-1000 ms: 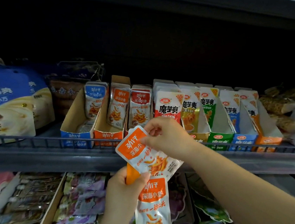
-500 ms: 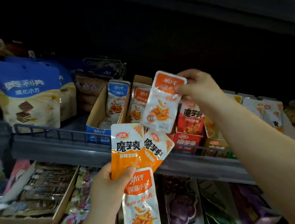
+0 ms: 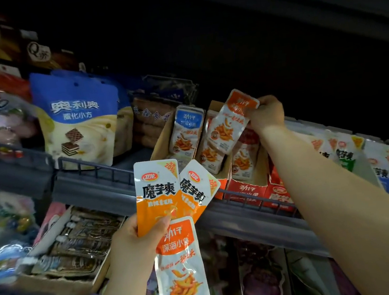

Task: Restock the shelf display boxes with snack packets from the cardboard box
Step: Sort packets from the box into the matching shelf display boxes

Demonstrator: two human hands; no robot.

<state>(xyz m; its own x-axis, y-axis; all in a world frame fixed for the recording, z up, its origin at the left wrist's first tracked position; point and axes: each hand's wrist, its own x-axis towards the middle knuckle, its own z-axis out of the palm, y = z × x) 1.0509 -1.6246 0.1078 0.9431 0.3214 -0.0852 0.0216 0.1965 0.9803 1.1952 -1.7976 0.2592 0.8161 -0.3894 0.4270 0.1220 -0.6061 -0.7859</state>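
While the left hand (image 3: 137,246), down at six o'clock, grips a fan of three packets (image 3: 160,199) under its thumb, up at one o'clock the right hand (image 3: 266,113) pinches an orange-topped fish packet (image 3: 231,121) by its top corner, tilted just over the open display box (image 3: 227,169) on the shelf (image 3: 243,206).

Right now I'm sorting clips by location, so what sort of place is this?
Most likely a shop's snack aisle. Railed shelves carry cardboard display boxes of small snack packets, a blue wafer bag stands beside them, and the right hand holds an orange packet over one box.
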